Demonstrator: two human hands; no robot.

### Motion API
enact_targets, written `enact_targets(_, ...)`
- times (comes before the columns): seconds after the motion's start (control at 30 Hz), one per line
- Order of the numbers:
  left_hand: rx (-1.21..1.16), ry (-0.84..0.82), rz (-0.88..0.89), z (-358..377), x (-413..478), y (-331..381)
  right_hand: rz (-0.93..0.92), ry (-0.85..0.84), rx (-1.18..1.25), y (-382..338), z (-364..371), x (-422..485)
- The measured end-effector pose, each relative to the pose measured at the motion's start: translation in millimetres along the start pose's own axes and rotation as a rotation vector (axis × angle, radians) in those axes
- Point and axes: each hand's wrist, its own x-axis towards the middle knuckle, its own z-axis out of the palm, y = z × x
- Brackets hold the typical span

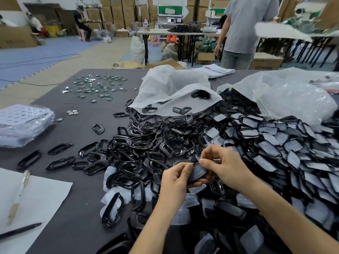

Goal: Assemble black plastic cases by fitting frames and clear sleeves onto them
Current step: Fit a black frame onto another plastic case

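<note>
Grey-clothed worktable (73, 129) is shown heaped with glossy black oval plastic frames (139, 149). Over the heap's near side, one flat black plastic case (197, 172) is clasped underneath by the left hand (176, 180), its top edge pinched by the right hand (223, 167). Steady support and even pressure along that edge are judged advisable for seating.

Both bare forearms reach forward, wrists close together. The left hand (175, 179) curls under a black case (197, 172); the right hand (224, 166) pinches its upper edge, fingers bent.
</note>
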Motion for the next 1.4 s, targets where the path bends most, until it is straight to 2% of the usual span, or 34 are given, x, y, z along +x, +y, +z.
enact_targets(0.2,0.047,0.01,0.02,0,0,-1,-0.009,-0.119,-0.123,-6,-6,-1)
enact_targets(0.33,0.113,-0.044,-0.04,3,-3,2,0.028,-0.123,-0.12,-3,-9,-4)
enact_targets(0.57,0.229,-0.045,-0.049,4,-5,3,0.148,-0.135,0.032,-1,-9,-8)
enact_targets(0.7,0.224,-0.038,-0.035,0,-3,5,0.231,-0.242,0.145,-7,-9,-11)
enact_targets(0.87,0.275,-0.054,-0.052,-1,-2,2,0.23,-0.187,0.152,-4,-8,-10)
enact_targets(0.97,0.423,-0.027,0.109,-3,-1,0,0.28,-0.148,0.177,-2,-12,-8)
enact_targets(1.1,0.53,-0.149,0.379,-6,0,0,0.422,-0.087,0.381,-1,-19,-4)
enact_targets(1.2,0.606,-0.099,0.544,-4,2,-3,0.483,-0.115,0.476,-2,-22,-5)
enact_targets(1.4,0.508,-0.078,0.491,-2,0,-4,0.497,-0.134,0.487,-3,-20,-8)
